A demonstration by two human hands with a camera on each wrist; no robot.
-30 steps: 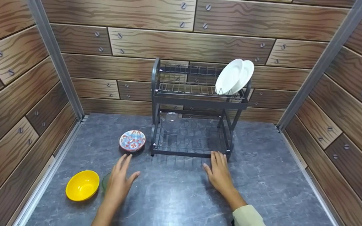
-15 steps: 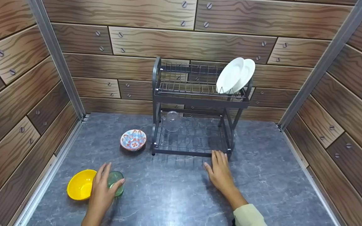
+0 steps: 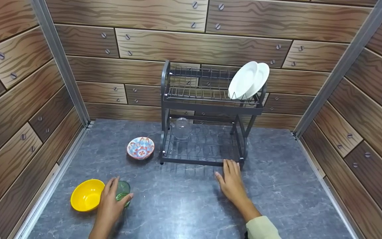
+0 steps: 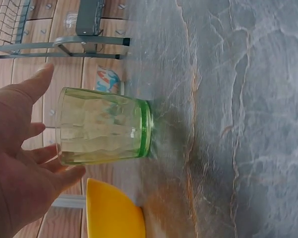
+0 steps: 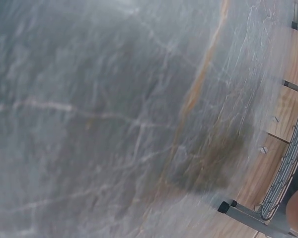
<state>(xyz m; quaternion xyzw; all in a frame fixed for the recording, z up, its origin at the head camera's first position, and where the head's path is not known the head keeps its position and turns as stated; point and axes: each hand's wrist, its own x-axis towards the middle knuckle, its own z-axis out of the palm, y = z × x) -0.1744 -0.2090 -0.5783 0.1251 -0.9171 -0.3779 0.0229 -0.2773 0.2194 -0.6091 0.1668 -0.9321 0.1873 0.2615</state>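
A clear green drinking glass (image 4: 104, 126) stands upright on the grey marbled table. My left hand (image 3: 109, 202) is spread around it, thumb on one side and fingers on the other. In the left wrist view the thumb (image 4: 39, 82) is apart from the glass, and the fingertips are close to its rim. Left of this hand sits a yellow bowl (image 3: 87, 196). My right hand (image 3: 232, 182) rests with extended fingers at the front right corner of a black two-tier dish rack (image 3: 194, 162); in the right wrist view only a bit of it shows at the edge.
Two white plates (image 3: 243, 81) lean in the rack's upper tier at the right. A clear glass (image 3: 182, 127) stands on the lower tier's left. Left of the rack sits a patterned bowl (image 3: 140, 148). Wood-patterned walls (image 3: 138, 73) enclose the table.
My left hand has moved back and left from near the patterned bowl to the green glass, then slightly right around it. My right hand has stayed at the rack's corner.
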